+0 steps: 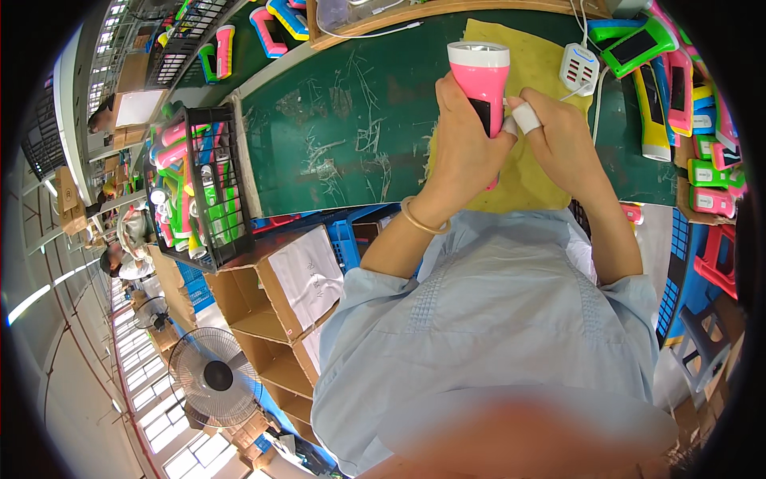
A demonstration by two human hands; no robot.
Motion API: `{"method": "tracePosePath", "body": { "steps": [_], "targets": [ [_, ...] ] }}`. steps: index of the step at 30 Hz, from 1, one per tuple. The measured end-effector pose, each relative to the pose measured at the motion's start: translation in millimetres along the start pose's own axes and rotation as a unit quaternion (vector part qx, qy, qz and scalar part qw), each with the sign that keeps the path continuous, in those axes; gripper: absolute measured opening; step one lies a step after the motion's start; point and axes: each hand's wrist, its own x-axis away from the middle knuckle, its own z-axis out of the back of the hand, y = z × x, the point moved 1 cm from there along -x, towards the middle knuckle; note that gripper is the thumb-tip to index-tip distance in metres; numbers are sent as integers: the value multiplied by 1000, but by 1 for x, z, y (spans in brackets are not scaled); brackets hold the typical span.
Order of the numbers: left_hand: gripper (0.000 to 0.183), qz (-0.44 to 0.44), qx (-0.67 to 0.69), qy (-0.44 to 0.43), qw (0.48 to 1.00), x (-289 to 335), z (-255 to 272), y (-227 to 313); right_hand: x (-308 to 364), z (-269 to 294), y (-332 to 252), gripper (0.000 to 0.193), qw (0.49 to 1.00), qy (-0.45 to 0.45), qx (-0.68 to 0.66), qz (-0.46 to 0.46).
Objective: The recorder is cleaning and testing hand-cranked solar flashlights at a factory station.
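Observation:
A pink flashlight (483,78) with a white head and a dark panel on its side stands upright in my left hand (465,148), whose fingers wrap around its body. My right hand (562,137), with white tape around one finger, is closed in a pinch close against the flashlight's right side. A thin white cable (571,95) runs from the white multi-port USB charger (579,69) toward these fingers. Its end is hidden, so I take it to be in the pinch, but whether it enters the flashlight cannot be seen. A yellow cloth (528,180) lies under both hands.
The green tabletop (319,120) carries a wooden tray (375,28) at its far edge. Several colourful flashlights (654,100) are piled at the right. A black crate (217,191) full of flashlights stands at the left, above cardboard compartments (263,323). A fan (217,375) is farther left.

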Motion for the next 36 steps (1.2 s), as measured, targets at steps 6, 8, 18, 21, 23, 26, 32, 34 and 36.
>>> {"method": "tracePosePath", "body": {
  "steps": [6, 8, 18, 21, 23, 26, 32, 34, 36],
  "targets": [
    [63, 8, -3, 21, 1000, 1, -11, 0, -6, -5, 12, 16, 998, -8, -61, 11],
    [62, 21, 1, 21, 1000, -2, -10, -2, -6, -3, 1, 9, 995, -1, -96, -21],
    [70, 18, 648, -130, 751, -22, 14, -28, -4, 26, -12, 29, 935, -33, -341, -93],
    [67, 58, 595, -65, 799, -20, 7, -25, 11, -11, -11, 29, 935, -113, -271, -198],
    [66, 144, 597, 36, 788, -22, 9, -25, 17, -21, -10, 33, 996, 23, -51, -68],
    [68, 167, 563, 82, 805, -27, 14, -21, 9, -27, -1, 41, 983, 31, -182, -11],
    [77, 180, 596, 53, 780, -38, 8, -22, -12, -40, 18, 53, 878, -187, -408, -166],
    [75, 171, 578, 57, 796, -42, 8, -22, -16, -44, 21, 52, 871, -193, -414, -181],
    [73, 171, 584, 64, 791, -48, 10, -20, -23, -44, 23, 53, 874, -176, -440, -104]
  ]
}}
